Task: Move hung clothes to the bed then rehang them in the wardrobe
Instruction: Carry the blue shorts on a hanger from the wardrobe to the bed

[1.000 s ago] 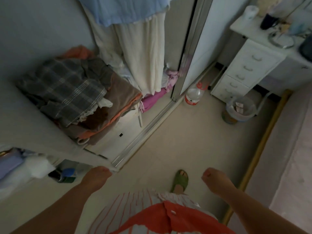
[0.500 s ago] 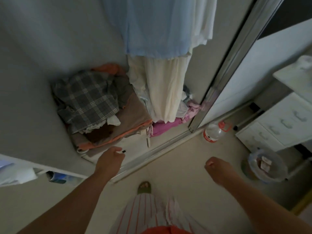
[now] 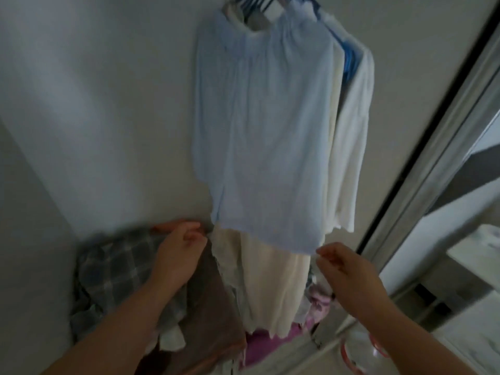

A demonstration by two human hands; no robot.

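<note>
A light blue shirt (image 3: 259, 136) hangs in the wardrobe, its hem just above both hands. The left hand (image 3: 178, 253) and right hand (image 3: 343, 269) are loosely curled, holding nothing, either side of the cream garment (image 3: 270, 282).

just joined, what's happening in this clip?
A person stands at an open wardrobe, both hands raised toward the hung clothes. The left hand and right hand, fingers loosely curled, are near the hem of a light blue top on its hanger; neither holds anything. A cream garment hangs behind it. Folded clothes sit below.
</note>
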